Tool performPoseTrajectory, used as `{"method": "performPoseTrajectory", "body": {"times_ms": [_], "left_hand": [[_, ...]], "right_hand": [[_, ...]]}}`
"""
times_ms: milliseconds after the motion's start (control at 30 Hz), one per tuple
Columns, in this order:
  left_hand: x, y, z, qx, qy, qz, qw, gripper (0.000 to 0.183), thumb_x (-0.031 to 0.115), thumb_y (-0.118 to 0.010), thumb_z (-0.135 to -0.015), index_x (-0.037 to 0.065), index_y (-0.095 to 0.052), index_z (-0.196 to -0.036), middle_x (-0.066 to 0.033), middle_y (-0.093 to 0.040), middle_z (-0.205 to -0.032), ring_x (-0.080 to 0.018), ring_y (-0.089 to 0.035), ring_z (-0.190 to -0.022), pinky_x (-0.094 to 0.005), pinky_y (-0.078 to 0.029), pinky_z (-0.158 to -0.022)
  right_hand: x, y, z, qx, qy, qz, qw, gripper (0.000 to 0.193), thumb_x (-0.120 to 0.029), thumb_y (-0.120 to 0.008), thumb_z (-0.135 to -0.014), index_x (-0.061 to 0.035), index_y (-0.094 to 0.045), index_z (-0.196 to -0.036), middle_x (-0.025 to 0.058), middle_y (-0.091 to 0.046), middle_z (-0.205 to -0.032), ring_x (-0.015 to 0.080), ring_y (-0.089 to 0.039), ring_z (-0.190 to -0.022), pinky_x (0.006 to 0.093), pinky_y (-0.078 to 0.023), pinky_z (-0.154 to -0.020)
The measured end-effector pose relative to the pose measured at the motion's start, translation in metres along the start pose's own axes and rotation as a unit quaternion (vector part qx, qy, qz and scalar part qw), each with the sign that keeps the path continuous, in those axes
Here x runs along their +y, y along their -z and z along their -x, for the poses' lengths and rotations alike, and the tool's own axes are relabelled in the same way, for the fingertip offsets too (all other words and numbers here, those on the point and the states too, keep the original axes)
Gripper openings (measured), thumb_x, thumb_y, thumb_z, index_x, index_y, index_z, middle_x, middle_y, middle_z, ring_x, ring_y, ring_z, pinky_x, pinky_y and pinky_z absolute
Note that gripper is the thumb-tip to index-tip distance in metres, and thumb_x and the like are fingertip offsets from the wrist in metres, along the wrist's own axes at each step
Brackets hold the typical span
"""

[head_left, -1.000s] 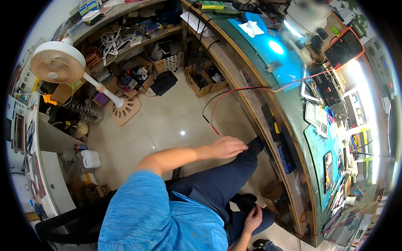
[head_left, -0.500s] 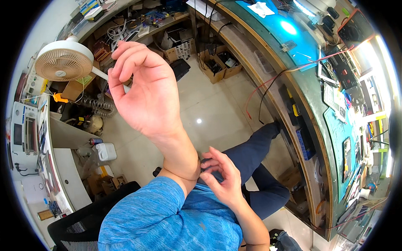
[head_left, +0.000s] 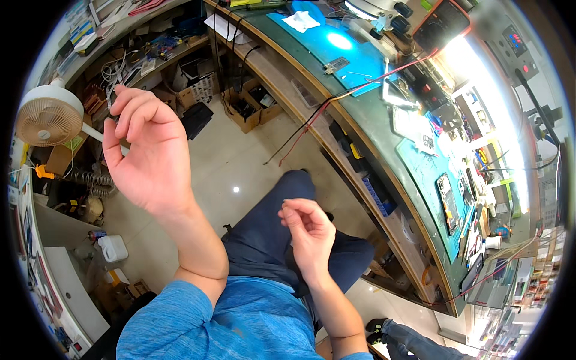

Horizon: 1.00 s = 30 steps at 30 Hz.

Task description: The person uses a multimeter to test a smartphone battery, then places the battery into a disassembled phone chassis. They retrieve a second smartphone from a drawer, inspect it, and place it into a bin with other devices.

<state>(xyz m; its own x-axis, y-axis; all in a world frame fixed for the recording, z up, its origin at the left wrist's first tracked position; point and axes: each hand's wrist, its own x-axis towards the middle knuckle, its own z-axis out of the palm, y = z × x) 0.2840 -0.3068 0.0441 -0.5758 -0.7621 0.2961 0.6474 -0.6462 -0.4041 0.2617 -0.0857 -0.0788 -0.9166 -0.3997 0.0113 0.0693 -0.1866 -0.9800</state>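
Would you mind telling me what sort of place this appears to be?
Probably an electronics repair workshop: a long green-topped workbench with red and black wires, a blue work mat, and cardboard boxes of parts beneath.

One head-worn fisheye view looks steeply down, close over the seated lap, workbench [head_left: 384, 126] curving along the right.

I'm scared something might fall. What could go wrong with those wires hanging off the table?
The red and black wires dangle from the workbench over the floor beside the person's knee; a leg swing might snag them and tug bench parts down. Also, both the left hand and right hand are raised away from the bench, so nothing there is steadied.
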Motion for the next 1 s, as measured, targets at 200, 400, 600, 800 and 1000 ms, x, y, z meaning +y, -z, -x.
{"method": "performPoseTrajectory", "body": {"times_ms": [200, 400, 600, 800, 1000], "left_hand": [[-0.002, -0.012, -0.007, -0.004, 0.026, 0.054, 0.998, 0.038, 0.002, -0.047, -0.092, -0.005, -0.041, -0.129, -0.0065, -0.05, -0.086, -0.0142, -0.05, -0.064, -0.0275, -0.043, -0.057], [0.002, -0.004, -0.029, 0.016, 0.035, 0.06, 0.997, 0.039, 0.001, -0.046, -0.092, -0.006, -0.04, -0.13, -0.0062, -0.05, -0.085, -0.0141, -0.049, -0.064, -0.0274, -0.042, -0.056], [0.037, 0.026, -0.05, 0.029, 0.032, 0.016, 0.999, 0.036, 0.005, -0.048, -0.095, -0.006, -0.043, -0.129, -0.0053, -0.05, -0.088, -0.0137, -0.049, -0.066, -0.0274, -0.042, -0.059], [0.102, 0.122, -0.035, 0.145, 0.055, -0.424, 0.892, 0.032, 0.016, -0.052, -0.099, 0.001, -0.052, -0.126, -0.0016, -0.053, -0.09, -0.0104, -0.047, -0.071, -0.0242, -0.038, -0.063], [0.209, 0.224, 0.056, 0.132, 0.087, -0.859, 0.486, 0.032, -0.004, -0.059, -0.092, 0.002, -0.057, -0.123, -0.0075, -0.063, -0.101, -0.0146, -0.062, -0.091, -0.0282, -0.051, -0.082]], "right_hand": [[-0.027, -0.022, -0.013, -0.332, -0.027, 0.115, 0.936, 0.043, -0.013, -0.06, -0.099, -0.0053, -0.051, -0.141, 0.0117, -0.054, -0.138, 0.0198, -0.061, -0.115, 0.0306, -0.053, -0.089], [0.036, -0.063, -0.004, -0.184, -0.023, 0.082, 0.979, 0.021, -0.002, -0.059, -0.098, -0.0007, -0.07, -0.115, 0.0091, -0.071, -0.104, 0.0162, -0.068, -0.092, 0.0268, -0.055, -0.079], [-0.02, -0.027, -0.1, 0.099, 0.187, 0.165, 0.963, 0.019, -0.001, -0.056, -0.099, 0.0005, -0.067, -0.116, 0.0099, -0.07, -0.102, 0.0118, -0.064, -0.079, 0.0246, -0.053, -0.066], [-0.11, 0.021, -0.232, 0.212, 0.446, 0.43, 0.755, 0.024, -0.003, -0.058, -0.096, 0.002, -0.068, -0.118, 0.0216, -0.06, -0.135, 0.0206, -0.07, -0.1, 0.0311, -0.057, -0.074], [-0.11, 0.059, -0.288, 0.221, 0.361, 0.638, 0.643, 0.023, -0.009, -0.058, -0.095, -0.0068, -0.071, -0.113, 0.0122, -0.069, -0.116, 0.0274, -0.068, -0.102, 0.0359, -0.053, -0.082]]}}
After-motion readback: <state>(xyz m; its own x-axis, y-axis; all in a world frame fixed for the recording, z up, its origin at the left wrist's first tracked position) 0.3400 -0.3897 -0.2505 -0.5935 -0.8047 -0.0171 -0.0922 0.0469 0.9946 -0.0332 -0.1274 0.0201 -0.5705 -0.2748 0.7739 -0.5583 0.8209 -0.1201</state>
